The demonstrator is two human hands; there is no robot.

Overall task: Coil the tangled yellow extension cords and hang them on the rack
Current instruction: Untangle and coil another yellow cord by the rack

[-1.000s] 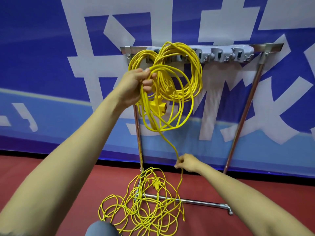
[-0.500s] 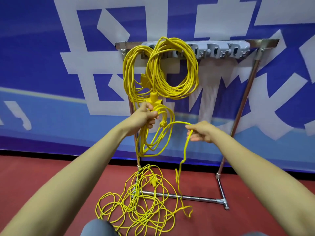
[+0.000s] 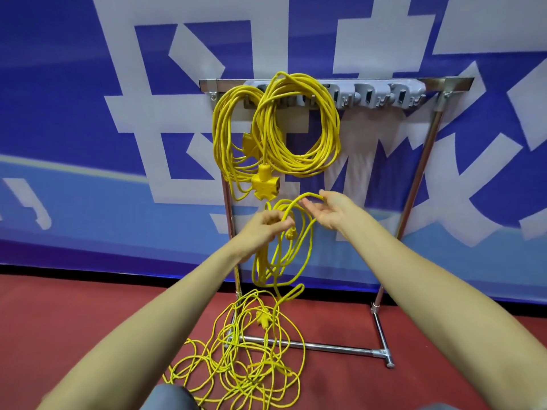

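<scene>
Blue banner with large white characters across the wall, dark red floor below, even indoor light

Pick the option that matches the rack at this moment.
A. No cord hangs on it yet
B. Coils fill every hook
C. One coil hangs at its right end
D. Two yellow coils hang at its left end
D: two coils hang side by side from the left end of the rack, while the grey hooks to their right are bare.
</scene>
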